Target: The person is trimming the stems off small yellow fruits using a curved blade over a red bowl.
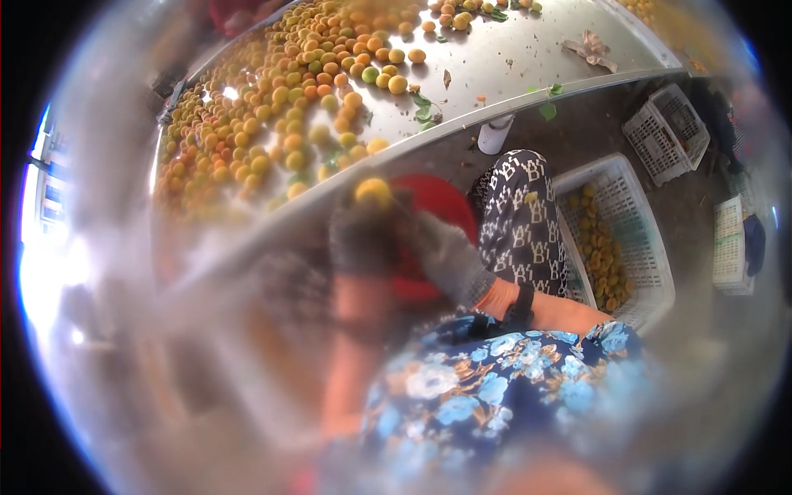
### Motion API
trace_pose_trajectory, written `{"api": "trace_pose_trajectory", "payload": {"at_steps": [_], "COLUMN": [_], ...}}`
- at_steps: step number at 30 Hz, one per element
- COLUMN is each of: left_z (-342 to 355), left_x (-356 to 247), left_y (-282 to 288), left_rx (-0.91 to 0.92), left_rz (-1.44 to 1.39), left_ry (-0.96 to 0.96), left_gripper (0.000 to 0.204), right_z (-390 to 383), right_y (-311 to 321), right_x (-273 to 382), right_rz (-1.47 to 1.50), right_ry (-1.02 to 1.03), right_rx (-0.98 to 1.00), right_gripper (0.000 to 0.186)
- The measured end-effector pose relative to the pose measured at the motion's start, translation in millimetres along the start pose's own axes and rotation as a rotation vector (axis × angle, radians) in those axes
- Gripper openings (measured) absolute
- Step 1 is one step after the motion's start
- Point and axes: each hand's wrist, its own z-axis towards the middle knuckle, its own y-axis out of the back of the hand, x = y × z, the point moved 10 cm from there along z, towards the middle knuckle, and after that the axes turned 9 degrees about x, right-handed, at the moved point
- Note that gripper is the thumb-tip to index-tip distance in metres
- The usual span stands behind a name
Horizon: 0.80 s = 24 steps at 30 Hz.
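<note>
Sorting at the metal table: the left hand (361,237), in a dark grey glove, grips a single round yellow fruit (373,193) just beside the near edge of the pale metal table (503,62); the right hand (450,254), in a grey knitted glove, lies close by, its fingers too blurred to tell; loose yellow-orange fruits (272,111) cover the table's left; right, a white perforated plastic crate (637,202) contains brownish-yellow fruit (601,256)

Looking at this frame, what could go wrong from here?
Two possible risks:

1. The yellow fruit at the gloved left hand and right hand might slip; blur hides how securely it is held.

2. Loose fruits lie close to the table's near edge and could roll off if nudged.
</note>
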Motion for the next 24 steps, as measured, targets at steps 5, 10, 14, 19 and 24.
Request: {"api": "trace_pose_trajectory", "payload": {"at_steps": [5, 10, 14, 19, 24], "left_z": [1.2, 1.9, 5.0, 9.0, 9.7], "left_x": [0.2, -4.4, 4.4, 14.7, 16.7], "left_y": [-19.4, -10.0, 0.0, 19.2, 34.0], "left_rx": [0.079, 0.070, 0.144, 0.000, -0.107], "left_rz": [0.575, 0.695, 0.520, 0.462, 0.459], "left_ry": [-0.134, -0.160, -0.007, -0.011, 0.070], "left_gripper": [0.039, 0.039, 0.042, 0.049, 0.048], "right_z": [6.6, 11.0, 11.1, 15.7, 19.4], "right_y": [4.1, -0.2, -12.4, -12.4, -12.1], "right_x": [2.5, -6.0, -18.6, -29.7, -21.7], "right_rz": [-0.002, -0.003, -0.304, -0.477, -0.553], "right_ry": [0.067, 0.099, 0.074, 0.052, 0.073], "right_rx": [-0.062, -0.046, 0.028, 0.030, 0.084], "right_gripper": [0.037, 0.041, 0.043, 0.036, 0.032]}}
